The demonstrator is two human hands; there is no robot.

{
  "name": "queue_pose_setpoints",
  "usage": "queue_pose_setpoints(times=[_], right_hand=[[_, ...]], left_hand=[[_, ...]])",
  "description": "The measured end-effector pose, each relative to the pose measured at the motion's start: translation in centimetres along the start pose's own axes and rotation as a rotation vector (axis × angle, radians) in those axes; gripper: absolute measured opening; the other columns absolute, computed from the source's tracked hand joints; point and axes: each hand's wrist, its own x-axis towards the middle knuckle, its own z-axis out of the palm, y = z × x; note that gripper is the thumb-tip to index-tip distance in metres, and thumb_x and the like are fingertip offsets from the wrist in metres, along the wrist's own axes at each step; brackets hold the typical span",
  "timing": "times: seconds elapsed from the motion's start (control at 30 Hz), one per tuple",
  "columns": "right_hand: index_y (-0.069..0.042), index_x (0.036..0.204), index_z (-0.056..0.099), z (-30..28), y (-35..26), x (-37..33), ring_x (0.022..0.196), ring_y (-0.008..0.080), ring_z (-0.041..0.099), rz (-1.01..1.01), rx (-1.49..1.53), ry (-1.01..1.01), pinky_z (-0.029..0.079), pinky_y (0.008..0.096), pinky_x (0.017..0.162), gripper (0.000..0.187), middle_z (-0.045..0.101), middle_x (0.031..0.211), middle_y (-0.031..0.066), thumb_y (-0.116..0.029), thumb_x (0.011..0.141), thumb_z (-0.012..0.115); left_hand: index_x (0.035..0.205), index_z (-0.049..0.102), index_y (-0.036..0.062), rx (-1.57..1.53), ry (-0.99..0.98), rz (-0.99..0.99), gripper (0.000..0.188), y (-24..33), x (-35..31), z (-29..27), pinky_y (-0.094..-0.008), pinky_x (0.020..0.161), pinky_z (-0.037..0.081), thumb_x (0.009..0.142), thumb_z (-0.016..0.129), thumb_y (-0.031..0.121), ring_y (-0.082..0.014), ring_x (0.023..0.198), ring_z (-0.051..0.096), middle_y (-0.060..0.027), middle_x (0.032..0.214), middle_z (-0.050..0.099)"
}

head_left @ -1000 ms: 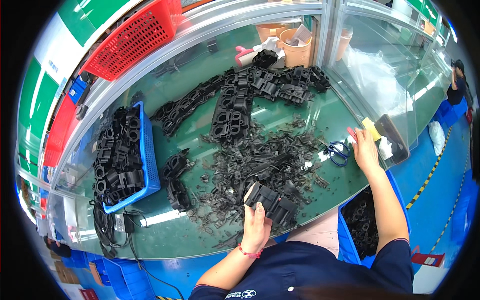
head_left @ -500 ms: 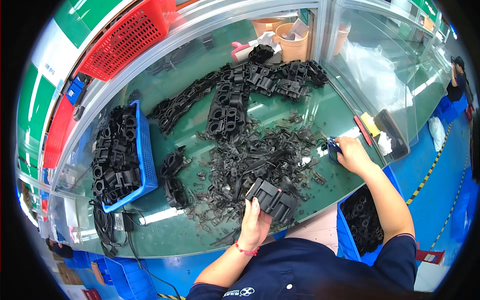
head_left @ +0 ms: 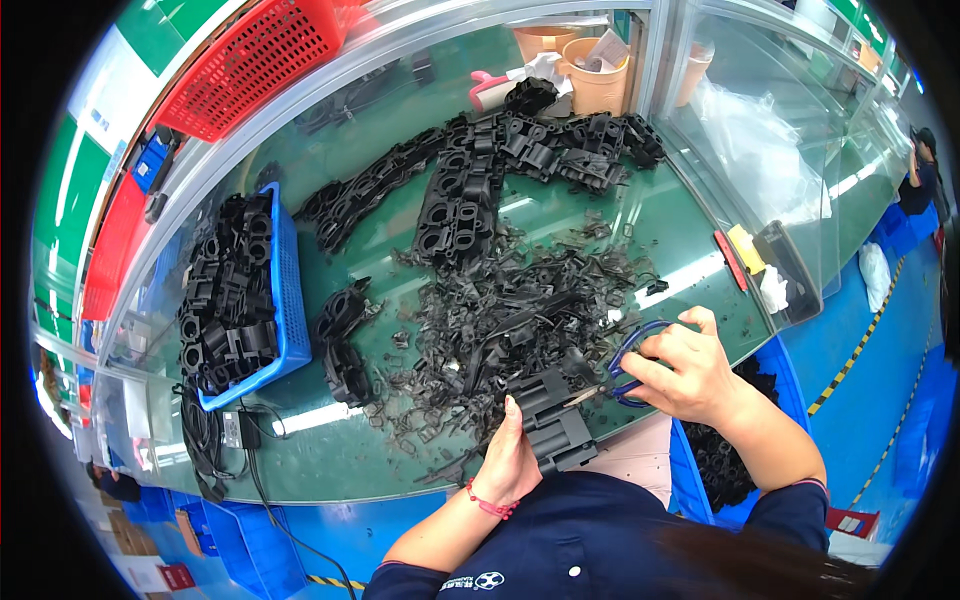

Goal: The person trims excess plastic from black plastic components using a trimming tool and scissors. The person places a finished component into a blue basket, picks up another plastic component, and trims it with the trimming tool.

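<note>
My left hand [head_left: 510, 463] is closed on a black plastic moulded part [head_left: 548, 420] with rounded cavities, held over the near edge of the green table. My right hand [head_left: 685, 370] holds blue-handled nippers [head_left: 622, 362], handles spread, their metal tips against the right side of that part. Beyond both hands lies a heap of black plastic scraps [head_left: 500, 310]. Similar moulded parts [head_left: 455, 215] stand in rows behind the heap. Two more parts [head_left: 345, 372] lie left of it.
A blue basket [head_left: 292, 290] full of black parts stands at left, with a cable and adapter [head_left: 236, 430] near it. At right are a red-handled tool [head_left: 730, 262] and a dark tray [head_left: 795, 270]. A blue bin [head_left: 690, 480] of black pieces sits below the table edge.
My right hand has come left and nearer with the nippers, from the table's right side to the part. The part in my left hand has turned and dropped slightly.
</note>
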Motion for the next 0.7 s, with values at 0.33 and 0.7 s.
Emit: queue_pose_setpoints(times=[0.33, 0.7], right_hand=[[-0.020, 0.091, 0.062, 0.7, -0.5, 0.2, 0.062, 0.0055, 0.049, -0.068, -0.106, 0.064, 0.030, 0.0292, 0.074, 0.022, 0.051, 0.076, -0.0074, -0.023, 0.069, 0.065], [-0.020, 0.090, 0.062, 0.8, -0.5, 0.2, 0.061, 0.0049, 0.049, -0.088, -0.128, 0.084, 0.029, 0.0280, 0.073, 0.022, 0.051, 0.074, -0.0080, -0.019, 0.068, 0.064]], left_hand=[[0.130, 0.039, 0.0097, 0.010, 0.031, -0.059, 0.070, 0.3, -0.5, 1.0, -0.0370, 0.077, 0.050, 0.087, 0.026, 0.064, -0.0239, 0.088, 0.058, -0.0110, 0.106, 0.056], [0.127, 0.042, 0.0104, -0.057, -0.016, -0.154, 0.070, 0.1, -0.5, -0.1, -0.0310, 0.066, 0.049, 0.086, 0.029, 0.066, -0.0222, 0.083, 0.058, -0.0100, 0.099, 0.056]])
